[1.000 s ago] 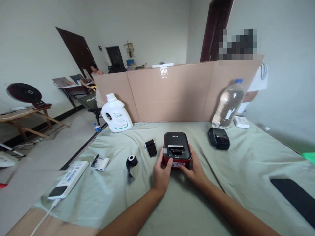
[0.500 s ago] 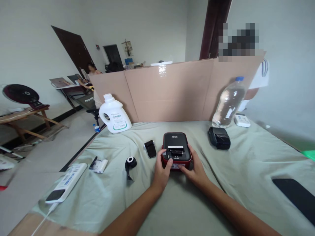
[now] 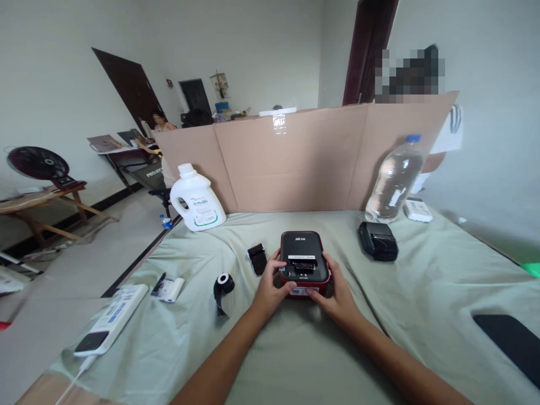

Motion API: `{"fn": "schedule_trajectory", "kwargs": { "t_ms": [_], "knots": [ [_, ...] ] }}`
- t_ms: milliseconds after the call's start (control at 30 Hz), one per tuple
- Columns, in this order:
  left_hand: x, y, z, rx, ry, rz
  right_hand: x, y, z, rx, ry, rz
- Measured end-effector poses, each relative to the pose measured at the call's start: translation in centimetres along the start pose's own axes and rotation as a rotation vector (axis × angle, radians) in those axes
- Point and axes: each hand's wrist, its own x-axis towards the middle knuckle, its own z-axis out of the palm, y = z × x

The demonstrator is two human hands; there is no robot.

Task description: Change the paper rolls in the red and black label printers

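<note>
A small label printer (image 3: 301, 250) with a black top and red sides sits in the middle of the cloth, a slot in its lid. My left hand (image 3: 272, 284) holds its left side, one finger over the top edge and the thumb at the front. My right hand (image 3: 335, 284) wraps the right side, its thumb on the white label at the front. Left of the printer lies a flat black piece with a white edge (image 3: 257, 259). A black roll of tape-like material (image 3: 223, 284), partly unwound, is near my left forearm.
A cardboard screen (image 3: 291, 163) stands behind, with a white jug (image 3: 196, 202) and a water bottle (image 3: 394, 183) before it. A black portable device (image 3: 378, 241) and a phone (image 3: 508, 343) lie right; a paper roll (image 3: 167, 288) and power strip (image 3: 113, 318) left. Two people are beyond.
My left thumb has slid from the printer's top front edge down to its front face. My right hand keeps its hold. The whole view has shifted slightly.
</note>
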Motion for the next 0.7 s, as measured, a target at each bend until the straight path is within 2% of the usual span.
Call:
{"fn": "schedule_trajectory", "kwargs": {
  "t_ms": [233, 400, 700],
  "knots": [
    [-0.74, -0.05, -0.27, 0.274, 0.083, -0.036, -0.08, -0.41, -0.18, 0.014, -0.021, 0.018],
    [-0.57, 0.34, -0.39, 0.271, 0.117, -0.034, -0.06, -0.42, -0.26, 0.028, -0.034, 0.024],
    [-0.25, 0.18, -0.65, 0.286, 0.046, -0.048, 0.82, -0.49, -0.77, 0.062, -0.072, 0.026]
  ]
}}
